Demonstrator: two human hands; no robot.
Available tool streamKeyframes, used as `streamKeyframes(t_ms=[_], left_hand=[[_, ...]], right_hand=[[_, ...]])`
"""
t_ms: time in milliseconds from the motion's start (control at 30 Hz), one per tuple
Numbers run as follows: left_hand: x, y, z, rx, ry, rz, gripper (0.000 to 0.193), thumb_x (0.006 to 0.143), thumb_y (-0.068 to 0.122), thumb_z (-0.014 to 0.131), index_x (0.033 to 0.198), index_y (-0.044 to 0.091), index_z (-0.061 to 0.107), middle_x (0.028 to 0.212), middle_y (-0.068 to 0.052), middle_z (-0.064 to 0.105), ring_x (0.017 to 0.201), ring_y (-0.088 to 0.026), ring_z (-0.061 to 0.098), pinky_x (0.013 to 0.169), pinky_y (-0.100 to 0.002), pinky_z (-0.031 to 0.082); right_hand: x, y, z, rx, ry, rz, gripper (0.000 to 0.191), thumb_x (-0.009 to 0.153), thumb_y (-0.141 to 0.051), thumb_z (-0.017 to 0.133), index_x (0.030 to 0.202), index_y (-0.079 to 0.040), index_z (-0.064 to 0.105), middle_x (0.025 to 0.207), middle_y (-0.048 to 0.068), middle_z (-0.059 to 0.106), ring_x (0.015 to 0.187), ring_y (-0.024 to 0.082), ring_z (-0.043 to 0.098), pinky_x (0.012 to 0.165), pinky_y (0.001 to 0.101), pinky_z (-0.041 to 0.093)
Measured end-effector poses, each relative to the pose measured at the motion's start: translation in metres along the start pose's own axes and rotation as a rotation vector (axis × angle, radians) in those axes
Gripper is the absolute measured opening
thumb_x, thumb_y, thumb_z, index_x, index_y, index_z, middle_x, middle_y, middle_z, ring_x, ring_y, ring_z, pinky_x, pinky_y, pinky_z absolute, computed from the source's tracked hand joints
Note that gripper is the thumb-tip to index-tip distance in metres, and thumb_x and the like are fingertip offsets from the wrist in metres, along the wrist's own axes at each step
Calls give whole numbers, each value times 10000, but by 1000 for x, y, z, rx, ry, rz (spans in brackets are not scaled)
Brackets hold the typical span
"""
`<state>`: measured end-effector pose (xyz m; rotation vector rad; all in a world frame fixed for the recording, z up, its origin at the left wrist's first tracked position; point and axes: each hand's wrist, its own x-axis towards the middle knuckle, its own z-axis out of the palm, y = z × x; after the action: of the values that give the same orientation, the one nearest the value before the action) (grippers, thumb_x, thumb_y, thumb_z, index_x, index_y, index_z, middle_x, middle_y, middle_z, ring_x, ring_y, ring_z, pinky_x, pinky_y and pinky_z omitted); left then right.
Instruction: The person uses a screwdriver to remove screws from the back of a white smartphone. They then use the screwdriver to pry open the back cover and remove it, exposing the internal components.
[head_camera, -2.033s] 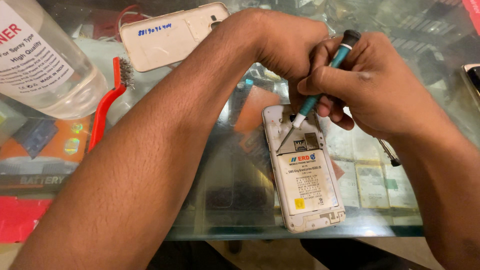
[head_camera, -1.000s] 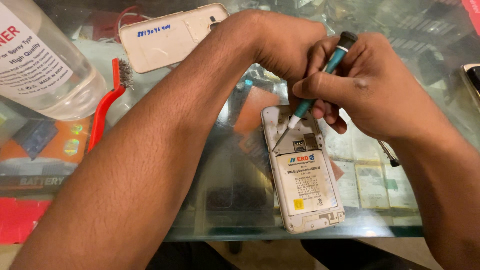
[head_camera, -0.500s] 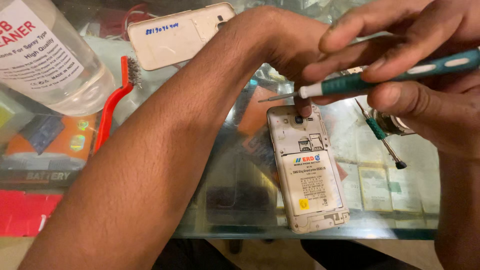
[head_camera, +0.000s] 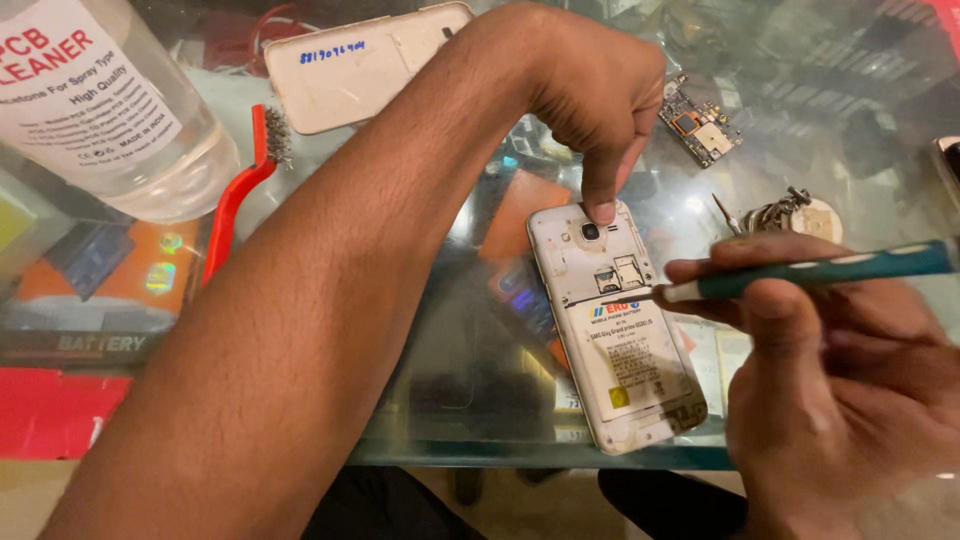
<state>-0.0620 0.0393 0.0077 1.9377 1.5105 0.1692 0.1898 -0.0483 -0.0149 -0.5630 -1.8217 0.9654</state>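
1. L hand (head_camera: 590, 95) is pressing one fingertip on the opened phone (head_camera: 615, 320), other fingers curled, holding nothing;
2. R hand (head_camera: 840, 390) fingers are gripping a teal screwdriver (head_camera: 810, 272), tip at the phone's mid frame;
3. back cover (head_camera: 365, 65) is lying off; battery still in; phone lying on the glass table (head_camera: 470, 330).

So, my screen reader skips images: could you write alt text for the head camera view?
A left hand presses a fingertip on the top of an opened white phone on a glass table, while the right hand holds a teal screwdriver beside it. A clear bottle and red brush lie behind.
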Motion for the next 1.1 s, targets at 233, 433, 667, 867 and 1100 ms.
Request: streamKeyframes(t_ms=[233,433,667,867,1100], left_hand=[[-10,2,-1,69,35,-17,336,548,285,981,767,104,803,715,-21,710,681,-159,614,618,-344,460],[-14,3,0,69,38,-29,337,551,276,980,777,102,801,718,-29,707,690,-174,625,608,-360,462],[-17,3,1,59,45,-32,344,552,274,982,785,91,807,718,-40,706,692,-180,628,608,-355,467],[-16,3,1,65,46,-32,352,549,278,985,785,91,803,717,-32,707,690,-174,630,599,-349,467],[-14,3,1,64,51,-33,354,538,282,990,779,101,806,726,-36,714,694,-179,630,610,-358,472]], right_hand=[[-7,13,3,48,-77,-84,606,1199,-33,595,1561,-31,109,1119,220,733,948,262,781,893,349,696],[-11,13,6,-5,-92,-48,668,1200,32,566,1638,-66,72,1140,265,732,968,315,789,929,379,637],[-8,19,3,-96,-151,-123,620,1194,32,539,1604,-101,93,1138,284,744,997,335,790,943,388,681],[-6,20,3,-184,-217,-248,599,1214,67,511,1606,-128,102,1137,300,726,986,340,822,930,382,670],[-9,22,1,-130,-202,-212,589,1225,62,511,1605,-120,100,1160,294,728,1026,346,824,930,376,633]])
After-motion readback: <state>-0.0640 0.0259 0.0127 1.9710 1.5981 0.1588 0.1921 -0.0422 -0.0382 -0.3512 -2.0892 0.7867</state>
